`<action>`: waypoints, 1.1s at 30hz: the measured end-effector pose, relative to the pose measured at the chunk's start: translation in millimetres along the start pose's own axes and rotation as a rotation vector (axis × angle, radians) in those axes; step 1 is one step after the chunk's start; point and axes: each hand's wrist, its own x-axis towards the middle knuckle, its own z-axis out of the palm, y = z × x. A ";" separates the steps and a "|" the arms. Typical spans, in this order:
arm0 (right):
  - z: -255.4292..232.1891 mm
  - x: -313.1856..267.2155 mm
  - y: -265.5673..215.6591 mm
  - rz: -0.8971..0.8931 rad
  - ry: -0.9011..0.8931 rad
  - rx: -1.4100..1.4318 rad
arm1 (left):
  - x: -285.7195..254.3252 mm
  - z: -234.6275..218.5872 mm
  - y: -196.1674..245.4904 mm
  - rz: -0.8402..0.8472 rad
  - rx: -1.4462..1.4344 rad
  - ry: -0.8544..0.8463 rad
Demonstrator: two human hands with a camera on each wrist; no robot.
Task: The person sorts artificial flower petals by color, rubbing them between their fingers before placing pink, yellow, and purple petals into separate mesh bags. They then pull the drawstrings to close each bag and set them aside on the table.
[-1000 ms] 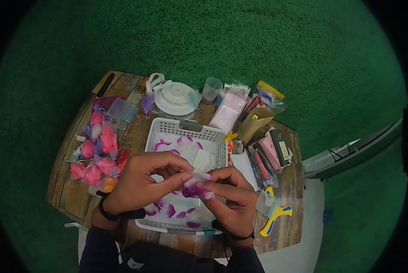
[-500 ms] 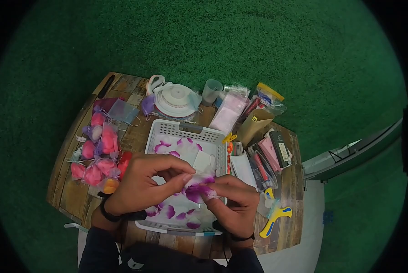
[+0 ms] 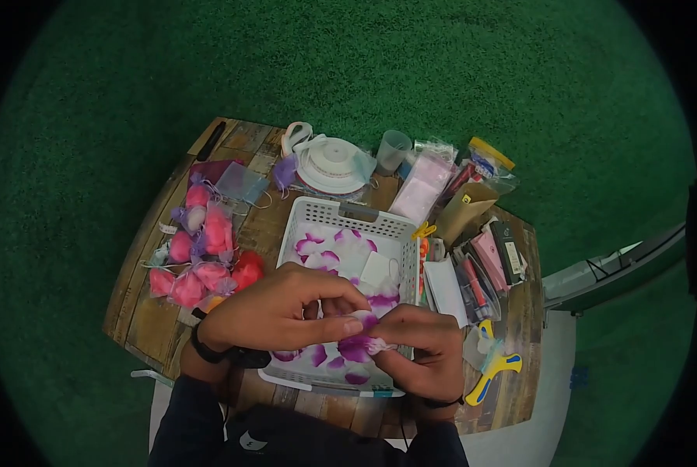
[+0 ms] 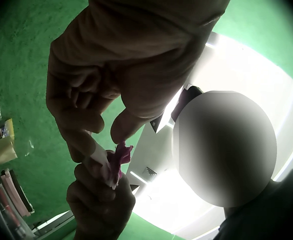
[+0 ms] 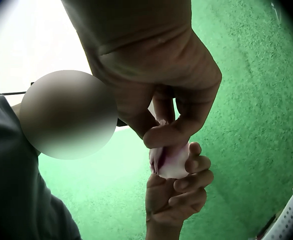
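Observation:
Over the white basket [image 3: 341, 383], both hands hold a small bunch of artificial petals [image 3: 356, 348], white shading to purple. My left hand [image 3: 286, 307] pinches the pale upper edge with thumb and fingers. From the other side, my right hand [image 3: 425, 350] grips the gathered white end between thumb and curled fingers. In the right wrist view the petals [image 5: 174, 164] span the short gap between the two hands. The left wrist view shows crumpled purple petals [image 4: 120, 157] by the left thumb. Loose petals [image 3: 317, 356] and a white tag [image 3: 376, 269] lie inside the basket.
Left of the basket lie several mesh bags of pink petals [image 3: 187, 287]. A ribbon spool [image 3: 334, 165] and a plastic cup [image 3: 394, 152] stand behind it. On the right are a brown paper pouch [image 3: 465, 210], boxes [image 3: 490, 255] and a yellow-blue three-armed piece [image 3: 488, 379].
The head view has shifted, so table and basket appear farther right. Both hands still hold the petals; the fingers have moved closer together, and the bunch is turned and more gathered at the right fingers.

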 end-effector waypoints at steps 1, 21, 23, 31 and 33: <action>-0.1 -0.3 -1.9 0.016 -0.024 0.013 | -1.0 0.2 -0.2 0.017 -0.010 -0.017; -16.1 2.9 8.8 0.240 0.292 0.328 | 7.2 7.7 -4.3 0.146 -0.015 0.207; -8.3 6.6 7.6 0.240 0.382 0.321 | 8.8 12.9 -10.2 0.252 -0.040 0.238; 8.3 7.0 4.7 0.020 0.474 0.013 | 2.8 27.1 -10.7 -0.019 -0.871 0.093; 14.5 7.8 0.9 -0.067 0.466 -0.123 | 3.6 32.1 -13.1 -0.016 -0.958 0.111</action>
